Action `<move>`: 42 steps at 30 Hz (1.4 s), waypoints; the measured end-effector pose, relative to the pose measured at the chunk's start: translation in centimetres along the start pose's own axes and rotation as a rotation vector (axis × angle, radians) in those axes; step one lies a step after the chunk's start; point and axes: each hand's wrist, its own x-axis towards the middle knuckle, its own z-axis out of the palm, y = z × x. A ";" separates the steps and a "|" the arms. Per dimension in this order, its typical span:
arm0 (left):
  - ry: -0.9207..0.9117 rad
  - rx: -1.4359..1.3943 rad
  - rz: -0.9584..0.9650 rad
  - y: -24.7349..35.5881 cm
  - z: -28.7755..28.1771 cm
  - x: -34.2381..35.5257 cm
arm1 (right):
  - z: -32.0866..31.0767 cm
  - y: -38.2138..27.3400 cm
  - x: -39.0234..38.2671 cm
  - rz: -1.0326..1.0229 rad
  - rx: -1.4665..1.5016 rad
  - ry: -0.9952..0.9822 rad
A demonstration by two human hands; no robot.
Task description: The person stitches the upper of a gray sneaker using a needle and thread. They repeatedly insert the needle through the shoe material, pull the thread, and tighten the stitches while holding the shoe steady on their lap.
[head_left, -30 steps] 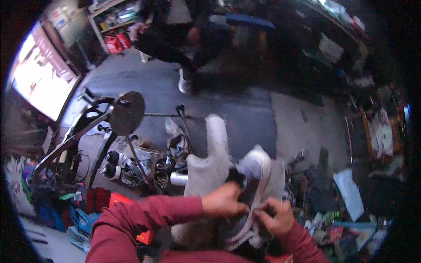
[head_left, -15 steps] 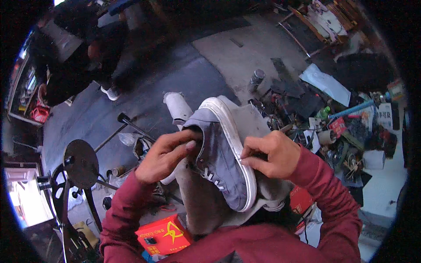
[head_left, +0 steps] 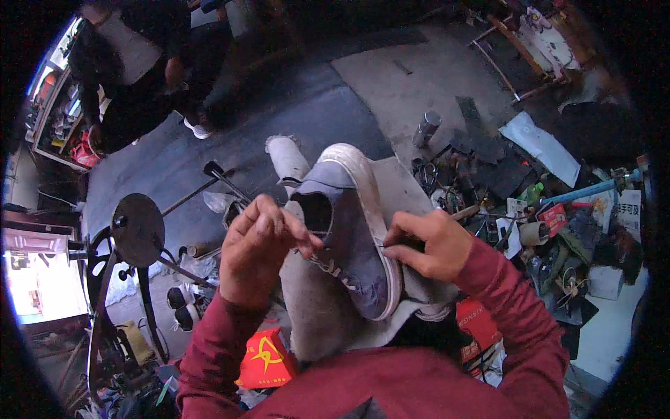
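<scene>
A grey-blue canvas shoe (head_left: 347, 234) with a white rubber sole edge lies on its side on a grey cloth (head_left: 317, 314) over my lap. My left hand (head_left: 259, 250) grips the shoe at its opening, fingers curled over the tongue and laces. My right hand (head_left: 426, 243) rests against the white sole edge, its fingertips pinched on a thin tool or needle that is too small to make out. Both sleeves are dark red.
A black iron shoe stand (head_left: 137, 227) rises at the left. A red box (head_left: 265, 359) lies by my left elbow. Tools, bottles, a metal can (head_left: 427, 128) and scraps litter the floor at right. Another person (head_left: 132, 70) sits at the upper left.
The view has swung and come closer. The shoe has stayed on its side in my lap while my left hand shifted onto its opening and my right hand moved to the sole edge.
</scene>
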 end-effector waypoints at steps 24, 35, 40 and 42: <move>-0.244 1.124 -0.556 -2.2 -0.9 2.7 | 0.7 2.6 1.6 0.043 0.186 -0.071; -0.207 1.109 -0.625 -2.6 -0.4 3.0 | -0.3 3.5 2.3 0.077 -0.197 -0.146; -0.104 0.937 -0.781 -2.8 0.4 3.5 | -1.3 3.4 2.0 0.144 -0.454 -0.176; -0.059 0.882 -0.752 -2.9 0.6 3.4 | -1.4 3.7 1.5 0.162 -0.478 -0.166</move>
